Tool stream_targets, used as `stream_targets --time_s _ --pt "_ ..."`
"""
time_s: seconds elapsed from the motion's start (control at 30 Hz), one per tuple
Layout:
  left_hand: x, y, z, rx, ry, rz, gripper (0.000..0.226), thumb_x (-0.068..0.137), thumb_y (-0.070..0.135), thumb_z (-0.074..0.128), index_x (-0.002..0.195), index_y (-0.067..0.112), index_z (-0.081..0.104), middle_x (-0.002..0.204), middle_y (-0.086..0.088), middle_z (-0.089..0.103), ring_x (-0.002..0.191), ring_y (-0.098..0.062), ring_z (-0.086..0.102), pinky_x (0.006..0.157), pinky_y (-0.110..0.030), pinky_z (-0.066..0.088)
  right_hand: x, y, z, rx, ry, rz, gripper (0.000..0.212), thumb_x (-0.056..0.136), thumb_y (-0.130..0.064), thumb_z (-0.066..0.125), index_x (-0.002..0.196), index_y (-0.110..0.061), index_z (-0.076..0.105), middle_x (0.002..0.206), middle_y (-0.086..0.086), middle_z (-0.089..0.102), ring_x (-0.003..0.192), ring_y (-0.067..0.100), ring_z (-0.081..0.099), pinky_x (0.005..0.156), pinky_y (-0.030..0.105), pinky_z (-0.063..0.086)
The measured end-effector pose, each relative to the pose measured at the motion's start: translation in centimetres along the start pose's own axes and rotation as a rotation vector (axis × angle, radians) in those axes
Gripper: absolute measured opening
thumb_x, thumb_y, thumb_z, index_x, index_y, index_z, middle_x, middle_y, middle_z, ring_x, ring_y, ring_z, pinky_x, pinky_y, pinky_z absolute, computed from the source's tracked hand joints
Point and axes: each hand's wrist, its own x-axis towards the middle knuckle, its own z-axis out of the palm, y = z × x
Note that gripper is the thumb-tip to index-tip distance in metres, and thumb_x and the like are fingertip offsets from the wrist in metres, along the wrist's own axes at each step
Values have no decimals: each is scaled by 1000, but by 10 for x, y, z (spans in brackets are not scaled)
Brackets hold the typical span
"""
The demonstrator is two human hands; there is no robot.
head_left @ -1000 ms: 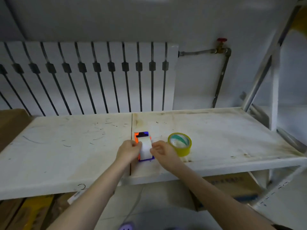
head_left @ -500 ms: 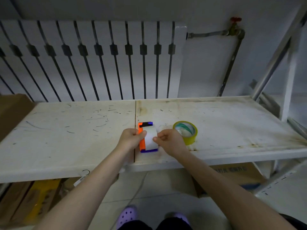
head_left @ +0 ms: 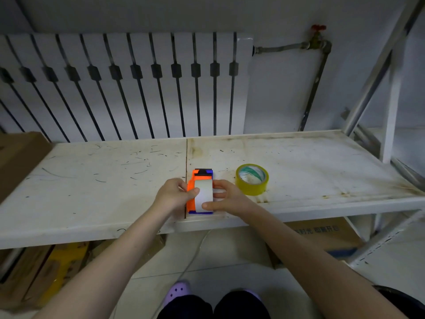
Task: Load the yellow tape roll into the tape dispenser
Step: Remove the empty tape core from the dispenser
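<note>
While both my hands work at the near edge of the shelf (head_left: 92, 180), my left hand (head_left: 171, 195) pinches the orange left side of the dispenser (head_left: 190, 199), thumb on the pale roll (head_left: 203, 195) sitting in it. Dispenser lies flat across the seam between the two shelf boards. My right hand (head_left: 227, 199) grips the dispenser's right side, thumb pressed on the pale roll's near end. Yellow roll (head_left: 252, 179) lies flat on the shelf just right of my right hand, untouched, not in the dispenser.
</note>
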Motion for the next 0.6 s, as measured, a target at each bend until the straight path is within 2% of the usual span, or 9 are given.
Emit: stream_targets --time_s 0.07,0.1,0.13,0.23,0.3,0.37,0.47,0.53,0.6 --pt "-1 7 -4 163 51 93 47 79 32 71 118 14 53 111 -6 59 109 -28 58 89 -39 48 2 1 -1 -62 56 -25 77 65 -25 85 131 -14 47 134 3 55 119 20 54 94 39 52" --pt "0 10 -7 224 35 157 62 79 31 71 134 18 45 128 -6 55 120 -27 53 96 -40 46 4 2 -1 -91 76 -38 77 64 -28 85 130 -14 48 132 2 56 120 21 53 94 38 52" --pt "2 13 -11 292 -15 215 72 79 31 71 141 21 38 141 -5 47 130 -26 45 103 -41 41 4 3 -1 -117 85 -58 76 64 -31 85 129 -15 49 131 2 57 119 21 54 93 36 51" --pt "11 15 -19 644 -216 284 86 65 43 78 141 29 39 144 0 46 137 -28 32 112 -51 29 3 5 2 -181 107 -102 76 64 -35 85 128 -14 49 130 2 57 117 21 54 87 30 51" --pt "14 15 -18 818 -231 310 90 59 49 79 139 32 40 143 3 46 142 -30 22 113 -57 21 3 6 1 -197 115 -104 75 65 -36 84 128 -15 49 130 3 56 116 21 54 85 29 50" --pt "18 16 -16 868 -210 345 91 58 50 79 138 32 42 143 3 47 144 -29 18 113 -57 21 3 4 -2 -216 118 -101 76 66 -37 83 129 -15 48 132 3 54 116 21 53 85 29 49" --pt "20 16 -15 906 -222 361 92 52 49 81 134 32 43 137 3 51 141 -29 25 110 -56 27 -1 4 -3 -295 132 -106 83 69 -39 80 136 -13 39 139 4 44 120 23 51 91 33 50" --pt "17 16 -12 929 -177 374 90 48 48 83 128 29 46 128 2 54 130 -26 39 102 -48 38 -5 7 0 -353 120 -96 89 66 -40 82 137 -13 36 137 4 44 119 24 51 94 37 50" --pt "16 15 -10 885 -108 400 85 47 48 81 123 29 50 119 3 58 114 -23 51 89 -39 46 -8 12 4 -358 78 -84 78 66 -38 82 128 -13 43 129 5 53 112 22 56 91 37 52"
